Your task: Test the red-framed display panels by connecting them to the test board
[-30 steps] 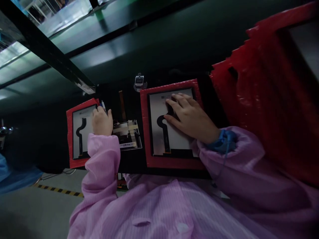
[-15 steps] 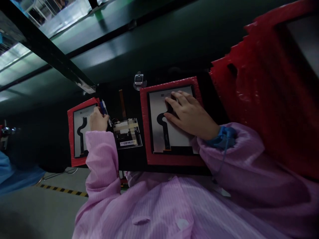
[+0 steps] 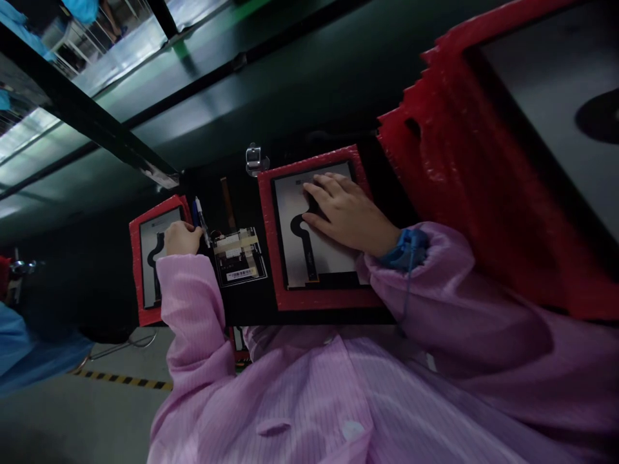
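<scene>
A person's right hand (image 3: 345,216), fingers extended and gripping nothing, rests on a red-bordered panel (image 3: 333,263) on a black bench (image 3: 246,312). The left hand (image 3: 182,239) curls over a second panel (image 3: 147,240) beside pens (image 3: 202,221); whether its fingers grasp anything cannot be told.

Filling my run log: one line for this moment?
left hand: at left panel; right hand: resting on middle panel; board: between panels

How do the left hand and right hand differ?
The left hand is curled at the left panel; the right hand lies with fingers extended over the middle panel. The right hand has a blue wristband; the left hand shows none. Both are bare, with pink sleeves.
</scene>
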Demonstrator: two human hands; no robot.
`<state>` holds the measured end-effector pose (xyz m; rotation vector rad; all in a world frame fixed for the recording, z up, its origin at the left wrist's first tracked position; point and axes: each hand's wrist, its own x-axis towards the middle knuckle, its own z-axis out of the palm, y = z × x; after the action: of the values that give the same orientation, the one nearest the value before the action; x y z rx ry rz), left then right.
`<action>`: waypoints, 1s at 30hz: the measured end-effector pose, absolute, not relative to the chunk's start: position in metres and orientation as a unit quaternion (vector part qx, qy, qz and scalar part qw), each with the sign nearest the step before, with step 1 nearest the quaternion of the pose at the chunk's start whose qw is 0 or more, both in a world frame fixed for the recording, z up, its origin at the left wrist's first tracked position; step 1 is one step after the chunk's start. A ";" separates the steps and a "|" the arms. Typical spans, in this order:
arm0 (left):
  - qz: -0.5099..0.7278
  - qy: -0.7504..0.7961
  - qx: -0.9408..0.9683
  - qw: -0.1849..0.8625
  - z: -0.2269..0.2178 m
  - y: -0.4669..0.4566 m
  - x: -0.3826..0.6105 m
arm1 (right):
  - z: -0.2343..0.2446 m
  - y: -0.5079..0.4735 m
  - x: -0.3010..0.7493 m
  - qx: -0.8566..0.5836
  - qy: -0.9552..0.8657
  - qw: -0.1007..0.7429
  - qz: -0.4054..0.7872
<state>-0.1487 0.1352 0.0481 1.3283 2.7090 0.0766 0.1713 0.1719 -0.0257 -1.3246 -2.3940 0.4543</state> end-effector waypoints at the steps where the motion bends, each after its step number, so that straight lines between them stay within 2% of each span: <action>1: 0.031 0.899 0.432 0.055 0.053 0.133 -0.150 | -0.024 0.173 0.171 -0.476 -0.840 0.197 0.173; 4: 0.075 0.916 0.395 0.004 0.075 0.116 -0.149 | -0.012 0.173 0.170 -0.497 -0.790 0.288 0.214; 7: 0.274 0.879 0.391 0.011 0.093 0.088 -0.128 | 0.004 0.157 0.169 -0.459 -0.752 0.366 0.301; 9: 0.393 0.798 0.430 0.152 0.097 0.069 -0.099 | 0.014 0.137 0.166 -0.382 -0.776 0.380 0.329; 10: 0.402 0.767 0.438 0.242 0.096 0.060 -0.082 | 0.017 0.126 0.165 -0.340 -0.804 0.380 0.306; 13: 0.352 0.655 0.445 0.499 0.087 0.042 -0.032 | 0.019 0.097 0.160 -0.271 -0.868 0.390 0.143; 15: 0.324 0.606 0.453 0.568 0.076 0.035 -0.008 | 0.016 0.086 0.162 -0.269 -0.864 0.419 0.076; 17: 0.317 0.597 0.487 0.554 0.065 0.030 0.006 | 0.013 0.079 0.168 -0.283 -0.835 0.462 0.093; 18: 0.331 0.607 0.516 0.506 0.060 0.028 0.009 | 0.013 0.076 0.172 -0.297 -0.812 0.484 0.135; 21: 0.393 0.614 0.625 0.278 0.045 0.022 0.015 | 0.017 0.064 0.184 -0.349 -0.699 0.513 0.356; 22: 0.397 0.589 0.665 0.233 0.040 0.020 0.017 | 0.019 0.060 0.187 -0.357 -0.658 0.505 0.429; 23: 0.386 0.556 0.700 0.227 0.036 0.017 0.019 | 0.021 0.055 0.189 -0.361 -0.626 0.491 0.486; 25: 0.339 0.506 0.742 0.280 0.029 0.011 0.024 | 0.025 0.044 0.189 -0.375 -0.585 0.467 0.547; 30: 0.250 0.490 0.721 0.420 0.033 0.000 0.029 | 0.026 0.016 0.183 -0.439 -0.492 0.492 0.569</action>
<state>0.0287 0.0000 0.0328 1.8083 1.2289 0.6274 0.1830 0.0157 0.0264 -1.0652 -1.1934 1.3814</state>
